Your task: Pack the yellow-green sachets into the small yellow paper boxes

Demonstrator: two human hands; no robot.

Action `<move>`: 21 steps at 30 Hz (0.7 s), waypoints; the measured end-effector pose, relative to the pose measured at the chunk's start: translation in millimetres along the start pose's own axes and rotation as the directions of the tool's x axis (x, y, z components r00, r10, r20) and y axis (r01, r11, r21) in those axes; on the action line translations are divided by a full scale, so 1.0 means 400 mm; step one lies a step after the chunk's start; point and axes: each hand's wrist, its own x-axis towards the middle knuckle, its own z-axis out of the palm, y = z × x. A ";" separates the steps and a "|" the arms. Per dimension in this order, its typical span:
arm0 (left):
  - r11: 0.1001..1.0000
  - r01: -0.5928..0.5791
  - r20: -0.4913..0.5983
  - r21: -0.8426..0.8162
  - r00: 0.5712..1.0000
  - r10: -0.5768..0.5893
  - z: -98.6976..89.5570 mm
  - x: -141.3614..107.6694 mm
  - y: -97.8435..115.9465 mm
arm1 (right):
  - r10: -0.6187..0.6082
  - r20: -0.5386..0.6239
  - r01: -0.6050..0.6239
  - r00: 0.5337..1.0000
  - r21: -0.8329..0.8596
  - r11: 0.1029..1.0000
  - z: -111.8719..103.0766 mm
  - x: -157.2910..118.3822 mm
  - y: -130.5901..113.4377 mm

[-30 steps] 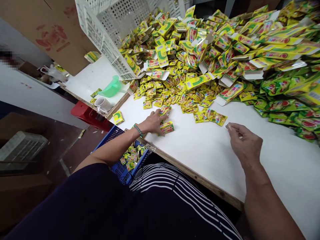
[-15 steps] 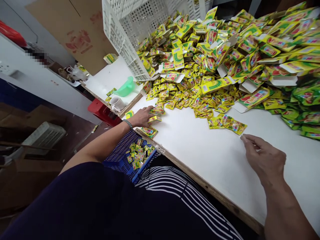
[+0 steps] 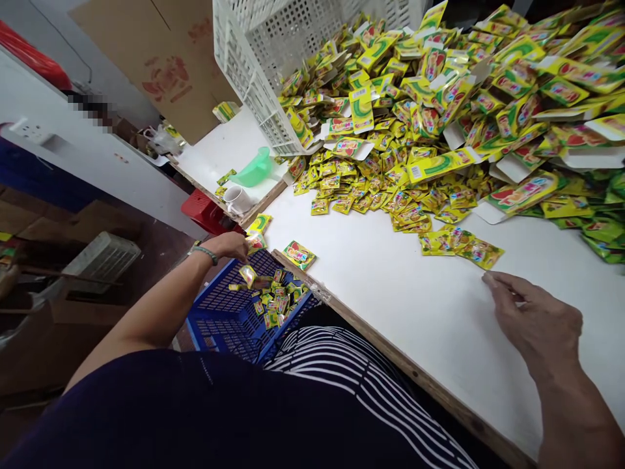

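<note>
My left hand (image 3: 228, 246) hangs over the blue plastic basket (image 3: 209, 326) below the table edge, with blurred fingers pointing down and apart from the small yellow packets (image 3: 248, 276) dropping beneath it. More small packets (image 3: 276, 303) lie inside the basket. Beside that hand are yellow-green cartons (image 3: 258, 225) at the table corner, and another flat carton (image 3: 299, 255) lies by the edge. My right hand (image 3: 534, 316) rests on the white table, thumb and index finger brought together, nothing visible between them. Its fingertips are close to the corner of a short row of yellow packets (image 3: 481, 252).
A large heap of yellow cartons and packets (image 3: 415, 124) spills from a tipped white crate (image 3: 254, 98). Green packets (image 3: 605, 228) lie at right. A white mug (image 3: 237, 199) and a green scoop (image 3: 252, 168) stand on the side table, near a red stool (image 3: 202, 212).
My left hand has moved from the cartons on the table out over the blue basket, and small packets are now falling below it. My right hand stays beside the packet row.
</note>
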 end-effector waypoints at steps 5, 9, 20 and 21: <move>0.995 0.073 -0.227 0.075 0.972 -0.054 -0.004 0.056 0.034 | 0.039 0.003 -0.039 0.999 0.015 0.999 -0.004 0.006 0.006; 0.998 0.064 -0.289 -0.021 0.955 -0.067 -0.004 0.086 0.032 | 0.015 0.017 -0.016 1.000 0.070 0.997 -0.001 0.008 0.008; 0.950 -0.293 -0.284 0.110 0.907 0.312 0.026 0.131 0.204 | -0.093 0.044 0.091 0.995 0.046 0.995 0.045 0.004 0.036; 0.947 -0.310 -0.272 0.079 0.908 0.320 0.035 0.129 0.215 | -0.116 0.036 0.115 0.993 0.040 0.993 0.044 -0.004 0.037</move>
